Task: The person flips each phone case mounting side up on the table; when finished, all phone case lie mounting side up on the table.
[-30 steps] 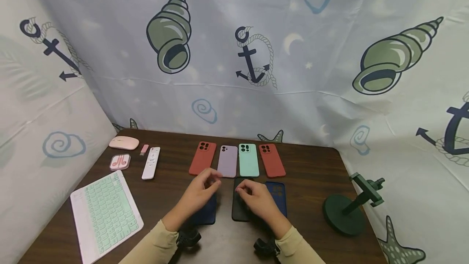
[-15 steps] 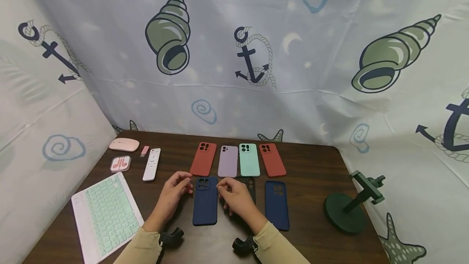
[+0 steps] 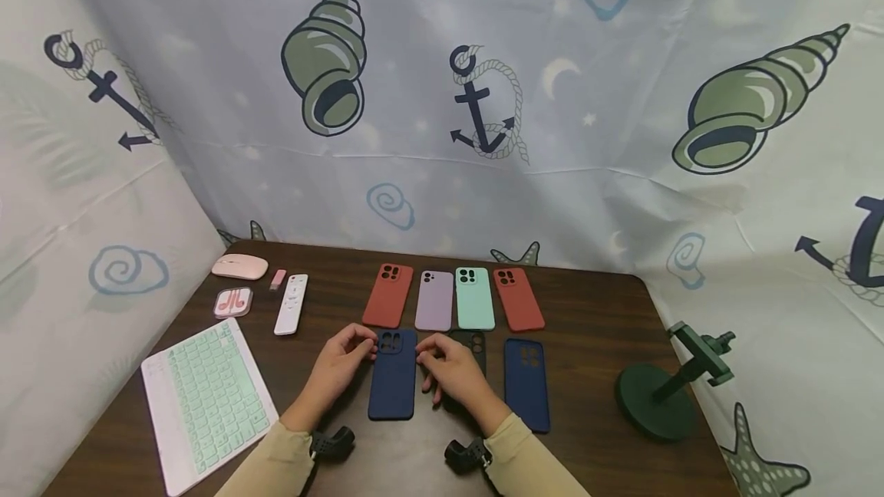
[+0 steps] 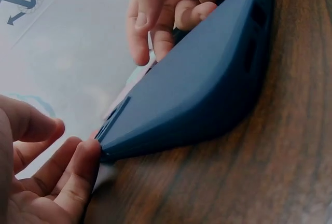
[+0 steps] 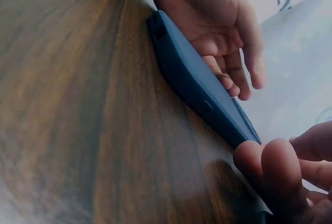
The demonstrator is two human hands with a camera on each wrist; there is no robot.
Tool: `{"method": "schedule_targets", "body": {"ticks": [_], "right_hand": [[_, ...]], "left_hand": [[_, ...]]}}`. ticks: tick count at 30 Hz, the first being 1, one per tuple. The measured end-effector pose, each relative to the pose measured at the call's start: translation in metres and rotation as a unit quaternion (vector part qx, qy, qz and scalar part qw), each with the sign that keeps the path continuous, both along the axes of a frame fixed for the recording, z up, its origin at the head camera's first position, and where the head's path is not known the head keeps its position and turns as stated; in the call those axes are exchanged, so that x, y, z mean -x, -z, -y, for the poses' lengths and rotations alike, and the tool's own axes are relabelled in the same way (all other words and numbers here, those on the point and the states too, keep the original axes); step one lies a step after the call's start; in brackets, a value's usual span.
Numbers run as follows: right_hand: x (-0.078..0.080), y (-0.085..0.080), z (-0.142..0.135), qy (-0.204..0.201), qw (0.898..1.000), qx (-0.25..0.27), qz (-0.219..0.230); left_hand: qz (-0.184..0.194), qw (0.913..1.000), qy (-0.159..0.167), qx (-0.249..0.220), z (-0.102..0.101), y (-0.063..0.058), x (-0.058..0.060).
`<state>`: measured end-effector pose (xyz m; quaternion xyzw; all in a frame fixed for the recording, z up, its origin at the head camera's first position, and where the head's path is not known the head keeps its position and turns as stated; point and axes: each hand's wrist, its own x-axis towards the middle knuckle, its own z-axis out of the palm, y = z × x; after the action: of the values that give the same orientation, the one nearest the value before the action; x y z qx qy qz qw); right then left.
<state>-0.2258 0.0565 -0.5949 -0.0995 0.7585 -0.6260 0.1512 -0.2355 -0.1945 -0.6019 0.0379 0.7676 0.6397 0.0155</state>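
Observation:
A dark blue phone case [image 3: 392,382] lies back up on the table, its top end pointing away from me. At its upper left edge are the fingertips of my left hand [image 3: 338,363]; they meet the case's corner in the left wrist view. My right hand [image 3: 456,374] has its fingertips by the upper right edge, fingers loosely bent. Port cutouts show in the lower end of the blue case [image 4: 207,73]. Partly hidden under my right hand lies a black phone case [image 3: 476,343]. Farther right is another dark blue phone case [image 3: 526,397] with camera holes.
Behind stand in a row a red case [image 3: 388,301], a purple case [image 3: 434,305], a mint case [image 3: 475,305] and a second red case [image 3: 519,305]. Left are a keyboard [image 3: 214,397], remote [image 3: 291,305], mouse [image 3: 239,267] and earphone box [image 3: 233,302]. A green stand [image 3: 656,405] is right.
My left hand has shifted from over the blue case to its left side, then in to its edge. My right hand has moved left from the black case to the blue case's right side.

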Motion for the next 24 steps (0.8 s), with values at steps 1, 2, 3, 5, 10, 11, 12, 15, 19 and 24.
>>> {"method": "schedule_targets", "body": {"ticks": [1,2,3,5,10,11,12,15,19,24], "right_hand": [[0.0,0.0,0.0,-0.002,1.0,-0.001,-0.001],[0.0,0.0,0.0,-0.004,1.0,-0.003,-0.001],[0.0,0.0,-0.001,-0.007,1.0,-0.002,-0.003],[0.0,0.001,-0.002,-0.011,1.0,0.002,-0.008],[0.0,0.003,-0.003,-0.016,1.0,0.017,-0.02],[0.0,0.004,-0.003,-0.016,0.999,0.02,-0.022],[0.0,0.003,-0.003,-0.017,0.999,0.023,-0.025],[-0.001,0.003,-0.003,-0.023,0.999,0.03,-0.032],[-0.003,0.002,-0.003,-0.037,0.997,0.033,-0.063],[-0.005,0.0,-0.002,-0.057,0.99,0.041,-0.124]], "left_hand": [[0.002,1.0,0.001,0.005,0.0,0.0,0.0],[0.003,0.9999,0.003,0.012,0.001,0.0,0.0],[0.004,0.9998,0.005,0.019,0.001,0.0,0.0],[0.007,0.9995,0.009,0.029,0.002,0.0,0.001],[0.008,0.9991,0.011,0.04,0.003,0.002,0.001],[0.009,0.9991,0.011,0.04,0.003,0.003,0.002],[0.01,0.999,0.01,0.041,0.003,0.003,0.002],[0.013,0.9985,0.014,0.052,0.002,0.0,0.001],[0.003,0.997,0.034,0.069,0.0,-0.018,-0.006],[-0.02,0.9949,0.056,0.082,0.004,-0.009,-0.004]]}}
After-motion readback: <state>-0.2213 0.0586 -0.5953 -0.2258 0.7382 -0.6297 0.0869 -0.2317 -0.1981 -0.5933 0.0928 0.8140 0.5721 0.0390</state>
